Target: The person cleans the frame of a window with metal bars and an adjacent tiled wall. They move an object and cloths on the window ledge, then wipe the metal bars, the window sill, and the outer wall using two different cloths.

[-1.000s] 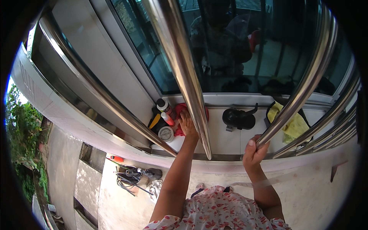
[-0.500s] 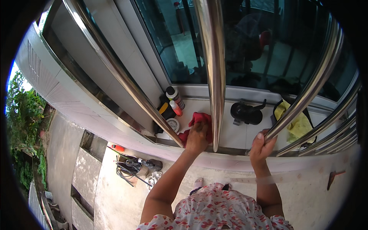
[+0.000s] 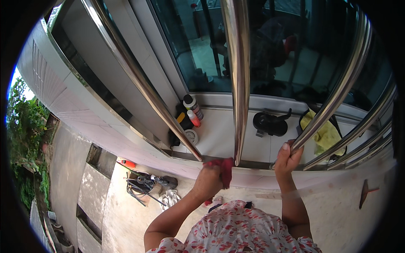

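Observation:
My left hand [image 3: 208,184] is closed around a red cloth [image 3: 226,172], held just outside the front edge of the window sill, below the gap between two metal bars. Part of the cloth hangs down past my fingers. On the right, my right hand [image 3: 288,158] grips the lower end of a shiny metal bar [image 3: 333,99]. Behind the bars, on the white tiled sill [image 3: 215,134], sits a black rounded object with a curved spout-like arm [image 3: 272,123]. A yellow cloth [image 3: 322,131] lies on something dark near my right hand.
At the sill's left stand a black-capped bottle [image 3: 193,105], a small orange-red bottle [image 3: 194,118] and a round white slotted disc [image 3: 191,137]. Dark window glass [image 3: 287,50] rises behind. Below on the ground lie tools with cables [image 3: 147,184] and a T-shaped tool [image 3: 365,193].
My left hand has drawn the red cloth off the sill, out between the bars and toward my body. My right hand keeps its grip on the bar.

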Motion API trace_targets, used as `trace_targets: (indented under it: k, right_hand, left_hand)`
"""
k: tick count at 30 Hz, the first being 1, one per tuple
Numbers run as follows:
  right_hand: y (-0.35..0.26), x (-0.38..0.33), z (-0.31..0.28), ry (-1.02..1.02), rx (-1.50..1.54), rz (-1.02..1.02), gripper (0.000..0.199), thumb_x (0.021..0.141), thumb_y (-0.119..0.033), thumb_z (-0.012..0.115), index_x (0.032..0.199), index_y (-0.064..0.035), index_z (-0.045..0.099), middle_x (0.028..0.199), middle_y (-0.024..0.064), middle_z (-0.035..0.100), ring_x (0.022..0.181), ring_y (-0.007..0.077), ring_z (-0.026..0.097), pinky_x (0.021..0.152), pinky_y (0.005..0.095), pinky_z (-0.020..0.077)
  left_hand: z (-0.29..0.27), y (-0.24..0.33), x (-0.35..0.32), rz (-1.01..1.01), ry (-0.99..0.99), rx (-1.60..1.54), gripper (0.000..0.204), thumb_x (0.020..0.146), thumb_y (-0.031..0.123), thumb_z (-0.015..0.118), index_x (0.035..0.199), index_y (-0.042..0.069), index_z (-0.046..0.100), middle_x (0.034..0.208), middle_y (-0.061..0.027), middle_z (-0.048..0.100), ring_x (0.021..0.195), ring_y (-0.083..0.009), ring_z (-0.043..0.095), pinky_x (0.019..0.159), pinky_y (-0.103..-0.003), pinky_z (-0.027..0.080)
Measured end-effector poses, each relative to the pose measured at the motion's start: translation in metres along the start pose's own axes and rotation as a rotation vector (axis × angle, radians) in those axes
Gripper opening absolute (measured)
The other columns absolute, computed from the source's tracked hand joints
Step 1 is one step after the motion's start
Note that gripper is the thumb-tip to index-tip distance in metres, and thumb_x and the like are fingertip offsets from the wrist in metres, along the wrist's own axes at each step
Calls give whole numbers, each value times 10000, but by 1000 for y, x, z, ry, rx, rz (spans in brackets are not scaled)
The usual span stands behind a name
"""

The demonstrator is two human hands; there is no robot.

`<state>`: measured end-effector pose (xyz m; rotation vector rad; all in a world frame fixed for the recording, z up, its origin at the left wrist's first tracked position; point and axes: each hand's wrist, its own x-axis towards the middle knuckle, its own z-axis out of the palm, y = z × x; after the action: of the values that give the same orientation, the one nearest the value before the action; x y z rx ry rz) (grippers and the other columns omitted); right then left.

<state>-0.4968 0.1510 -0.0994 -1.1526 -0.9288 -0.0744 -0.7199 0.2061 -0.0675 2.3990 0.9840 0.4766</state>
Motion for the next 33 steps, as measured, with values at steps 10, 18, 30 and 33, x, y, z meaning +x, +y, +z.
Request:
trace_targets:
  k: [10, 18, 30, 33]
  right_hand:
    - [-1, 0, 3, 22, 15, 24, 148, 859, -92, 497, 871, 2, 383, 622, 18, 446, 510, 59, 398, 475, 204, 340]
    - [5, -3, 0, -30, -51, -62, 186, 883, -127, 433, 1009, -23, 344, 700, -2, 390, 496, 36, 345, 414, 176, 300]
    - [-1, -2, 0, -18, 18, 5, 168, 879, -141, 459, 915, -8, 363, 706, 19, 407, 548, 48, 355, 493, 192, 316]
    - [-3, 0, -1, -9, 15, 9, 155, 881, -131, 451, 917, -8, 364, 700, 14, 402, 536, 44, 351, 478, 188, 307]
  left_hand:
    - [52, -48, 130, -59, 678, 488, 286, 674, 84, 545, 920, -37, 462, 1013, -202, 489, 908, -356, 444, 764, -418, 374]
    - [77, -75, 187, -383, 495, 396, 274, 714, 179, 521, 903, -8, 455, 934, -210, 547, 973, -335, 457, 792, -427, 383]
    - [77, -63, 155, 35, 335, 24, 279, 696, 135, 546, 953, 37, 496, 973, -151, 564, 976, -318, 475, 811, -435, 385]
    - [73, -53, 128, 156, 381, -20, 266, 682, 137, 581, 918, 38, 509, 931, -150, 575, 953, -327, 473, 795, -434, 386]
